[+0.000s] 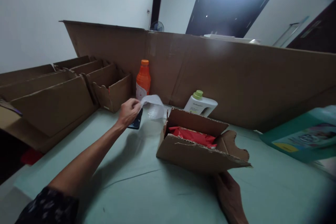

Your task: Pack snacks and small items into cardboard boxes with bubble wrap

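My left hand [129,112] is closed, pinching a corner of a clear bubble wrap sheet [155,106]. Below that hand a dark phone-like object [136,121] lies on the table, partly covered by the hand. An open cardboard box [202,159] with a red packet [193,135] inside stands right of the bubble wrap. My right hand [229,192] is at the box's lower front edge, its fingertips hidden beneath the cardboard. The box looks slightly raised on that side.
Behind are an orange bottle [143,78] and a white bottle with a green cap [201,104]. Several cardboard bins [57,101] line the left side. A large green jug [301,136] is at right. A tall cardboard panel [236,77] closes off the back of the table [126,189].
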`<state>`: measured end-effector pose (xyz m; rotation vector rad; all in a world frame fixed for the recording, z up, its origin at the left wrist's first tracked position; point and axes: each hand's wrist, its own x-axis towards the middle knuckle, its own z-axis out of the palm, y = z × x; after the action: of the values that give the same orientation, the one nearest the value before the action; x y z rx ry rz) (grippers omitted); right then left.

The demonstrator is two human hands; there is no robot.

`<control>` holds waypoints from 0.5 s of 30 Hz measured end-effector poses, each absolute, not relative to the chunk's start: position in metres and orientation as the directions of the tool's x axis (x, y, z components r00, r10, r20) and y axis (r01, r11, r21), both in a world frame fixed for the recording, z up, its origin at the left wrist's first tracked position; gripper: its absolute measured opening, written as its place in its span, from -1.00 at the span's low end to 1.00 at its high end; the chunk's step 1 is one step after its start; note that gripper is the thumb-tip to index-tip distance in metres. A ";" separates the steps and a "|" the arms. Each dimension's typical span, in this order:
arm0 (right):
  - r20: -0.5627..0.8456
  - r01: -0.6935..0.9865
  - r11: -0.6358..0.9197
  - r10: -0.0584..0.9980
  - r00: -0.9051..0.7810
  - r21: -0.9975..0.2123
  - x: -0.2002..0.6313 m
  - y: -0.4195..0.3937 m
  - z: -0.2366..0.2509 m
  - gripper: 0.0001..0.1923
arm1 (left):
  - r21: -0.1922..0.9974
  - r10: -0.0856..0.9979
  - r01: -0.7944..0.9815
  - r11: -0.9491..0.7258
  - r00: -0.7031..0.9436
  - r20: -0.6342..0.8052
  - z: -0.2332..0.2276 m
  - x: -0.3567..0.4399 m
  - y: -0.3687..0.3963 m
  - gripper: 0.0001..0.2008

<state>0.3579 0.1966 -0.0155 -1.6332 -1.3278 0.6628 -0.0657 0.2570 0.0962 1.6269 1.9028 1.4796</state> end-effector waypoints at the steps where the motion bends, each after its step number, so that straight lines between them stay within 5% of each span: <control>1: 0.130 0.473 -0.017 0.952 0.276 -0.881 0.358 0.197 -0.015 -0.57 | 0.815 0.826 0.564 -0.136 -0.389 0.407 0.098 -0.073 0.230 -0.76; 4: 0.119 0.492 -0.036 0.953 0.279 -0.870 0.357 0.200 -0.009 -0.54 | 0.892 0.807 0.430 -0.139 -0.473 0.353 0.089 -0.087 0.151 -0.71; 9: 0.132 0.470 -0.029 0.943 0.306 -0.882 0.365 0.188 0.021 -0.55 | 0.989 0.865 -0.147 0.001 -0.497 -0.075 0.061 -0.093 0.056 -0.76; 15: 0.190 0.634 0.042 0.968 0.167 -0.772 0.362 0.119 0.052 -0.58 | 0.964 0.860 -0.165 0.209 -0.439 -0.261 0.051 -0.117 -0.008 -0.70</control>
<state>0.3619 0.1191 0.0522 -1.6733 -1.5483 0.5465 -0.1175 -0.0080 0.0508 0.6784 1.5606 1.3976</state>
